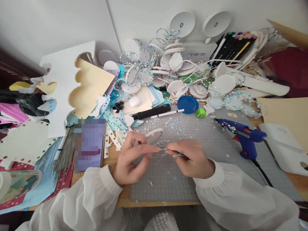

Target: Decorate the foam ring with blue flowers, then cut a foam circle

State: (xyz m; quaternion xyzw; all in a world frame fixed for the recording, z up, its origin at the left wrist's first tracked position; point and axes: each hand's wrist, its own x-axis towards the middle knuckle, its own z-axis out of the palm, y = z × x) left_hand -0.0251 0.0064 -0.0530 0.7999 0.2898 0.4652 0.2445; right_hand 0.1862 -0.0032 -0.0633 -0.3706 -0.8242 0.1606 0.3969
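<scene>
My left hand is closed, its fingers bent at the edge of a white round disc that stands tilted over the mat. The fingers cover part of the disc. Its index fingertip almost meets the fingertips of my right hand. That right hand is pinched on a thin pale-blue strip, whose end sticks out below the fingers. Tiny bits between the two hands are too small to name. Underneath lies a grey gridded cutting mat, scattered with small blue and white star-shaped confetti.
A blue glue gun lies at right, its black cord running toward me. Behind the hands are a blue lid, a green sharpener and a black marker. A phone and thin wires lie left. White discs pile up behind.
</scene>
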